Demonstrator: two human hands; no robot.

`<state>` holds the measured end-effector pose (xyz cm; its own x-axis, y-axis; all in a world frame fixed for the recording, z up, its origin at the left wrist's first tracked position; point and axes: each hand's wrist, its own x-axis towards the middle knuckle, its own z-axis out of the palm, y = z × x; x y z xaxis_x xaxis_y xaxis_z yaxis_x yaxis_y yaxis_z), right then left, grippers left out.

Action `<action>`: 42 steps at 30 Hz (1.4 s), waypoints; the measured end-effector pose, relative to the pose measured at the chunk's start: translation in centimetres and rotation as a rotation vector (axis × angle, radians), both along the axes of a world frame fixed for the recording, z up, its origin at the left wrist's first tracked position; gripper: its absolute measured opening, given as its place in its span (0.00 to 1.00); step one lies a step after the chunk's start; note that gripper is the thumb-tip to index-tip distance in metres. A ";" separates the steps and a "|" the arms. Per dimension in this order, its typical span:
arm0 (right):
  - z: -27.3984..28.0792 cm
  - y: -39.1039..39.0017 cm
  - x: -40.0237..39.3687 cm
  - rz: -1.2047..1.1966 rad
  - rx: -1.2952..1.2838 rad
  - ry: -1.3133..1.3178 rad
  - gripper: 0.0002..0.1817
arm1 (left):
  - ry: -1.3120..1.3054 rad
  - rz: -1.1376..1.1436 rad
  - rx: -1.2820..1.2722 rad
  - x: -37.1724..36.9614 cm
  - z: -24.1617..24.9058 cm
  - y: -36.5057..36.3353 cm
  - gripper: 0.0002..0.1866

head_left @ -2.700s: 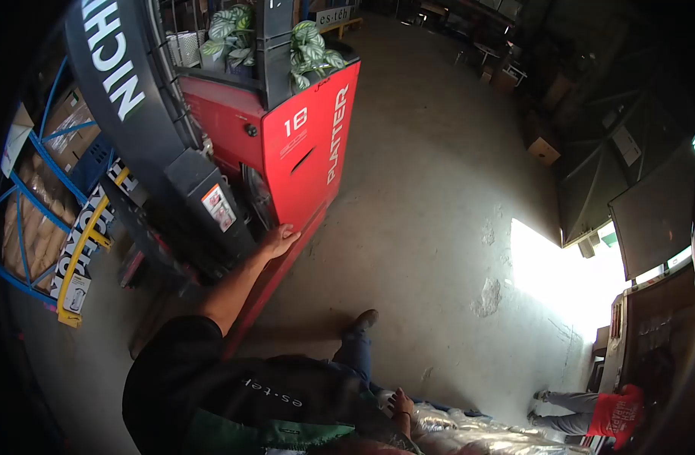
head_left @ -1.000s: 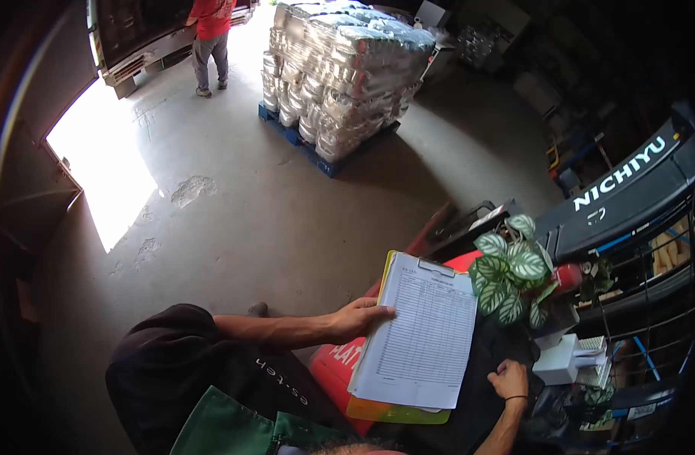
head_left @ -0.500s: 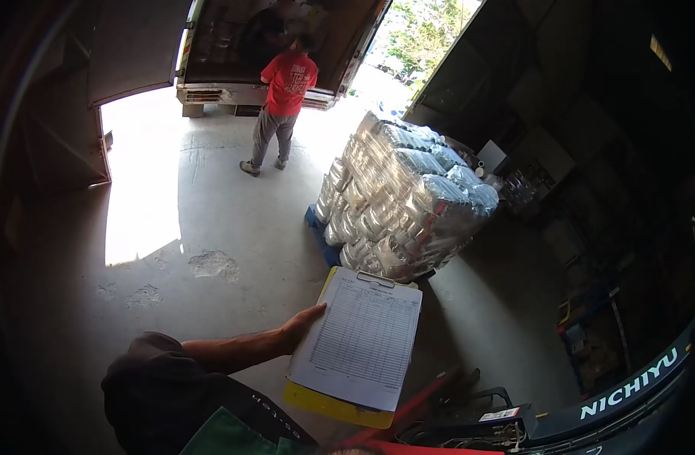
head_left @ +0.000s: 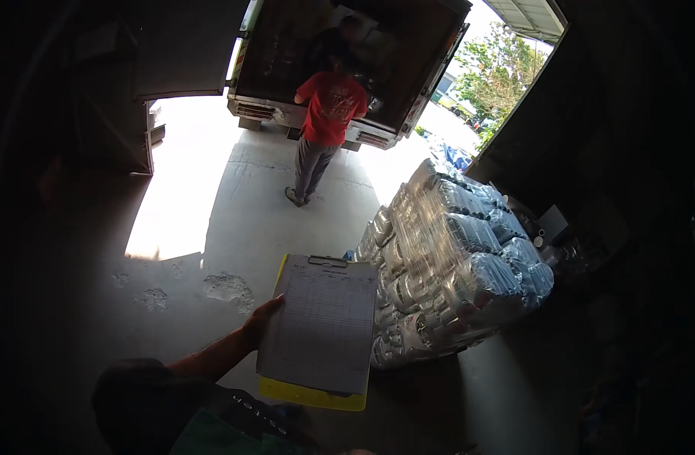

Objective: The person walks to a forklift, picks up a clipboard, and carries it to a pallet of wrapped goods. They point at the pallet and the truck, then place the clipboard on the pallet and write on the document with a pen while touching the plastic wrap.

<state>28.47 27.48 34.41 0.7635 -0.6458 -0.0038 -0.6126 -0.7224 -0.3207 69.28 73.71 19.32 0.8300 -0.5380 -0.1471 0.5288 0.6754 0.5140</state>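
Observation:
My left hand (head_left: 261, 320) grips the left edge of a yellow clipboard (head_left: 311, 394), held out in front of me. A white printed form (head_left: 319, 322) with a table of rows lies on the board under the metal clip (head_left: 328, 262) at its top. The writing is too small to read. The fingers of this hand are mostly hidden beneath the board, with the thumb along its edge. No clear part of my right hand shows. Just past the board's right side stands a pallet load of plastic-wrapped bags (head_left: 438, 265).
A person in a red shirt (head_left: 334, 110) stands at the open rear of a truck (head_left: 275, 112). Another person (head_left: 340, 42) is dimly visible inside its cargo box. The concrete floor has a rough, broken patch (head_left: 227, 290). Dark door panels flank the bright doorway.
My view has shifted and come nearer the truck and wrapped load. The clipboard appears further left. The red-shirted person is now right at the truck bed. The forklift labelled NICHIYU has left view.

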 end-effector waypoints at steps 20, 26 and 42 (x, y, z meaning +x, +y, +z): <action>-14.0 3.5 73.9 0.881 0.755 -0.016 0.13 | -0.238 1.247 0.422 25.4 -5.0 7.6 0.25; -18.1 -3.5 82.8 0.745 0.582 0.073 0.13 | -0.283 1.044 0.511 43.8 -8.9 6.5 0.27; -22.1 -14.4 124.7 0.775 0.604 0.056 0.21 | -0.273 1.083 0.820 82.7 -7.0 -9.0 0.28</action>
